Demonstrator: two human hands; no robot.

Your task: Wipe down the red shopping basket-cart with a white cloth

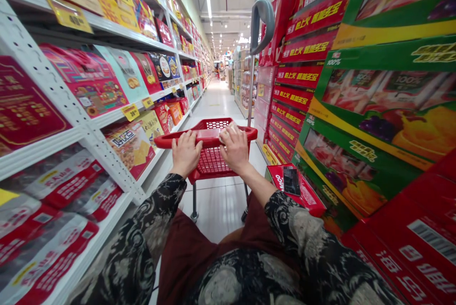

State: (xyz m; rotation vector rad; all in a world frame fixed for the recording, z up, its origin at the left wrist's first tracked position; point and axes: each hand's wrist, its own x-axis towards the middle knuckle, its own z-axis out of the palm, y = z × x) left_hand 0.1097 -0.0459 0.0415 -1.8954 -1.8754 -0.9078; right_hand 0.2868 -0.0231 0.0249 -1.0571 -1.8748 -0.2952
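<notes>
A red shopping cart (213, 160) with a mesh basket and grey legs stands in front of me on the tiled floor. My left hand (186, 153) is closed over the left part of its red handle. My right hand (235, 147) grips the same handle to the right of the middle, fingers curled over the top. The two hands are apart, with a stretch of handle between them. No goods can be made out in the basket.
White shelves (107, 117) of packaged goods line the left side. Stacked red drink cartons (299, 74) and green boxes (384, 91) rise close on the right. A metal pole with a grey loop (262, 24) stands ahead right. The aisle floor (215, 98) runs forward; a distant person (217, 71) is visible.
</notes>
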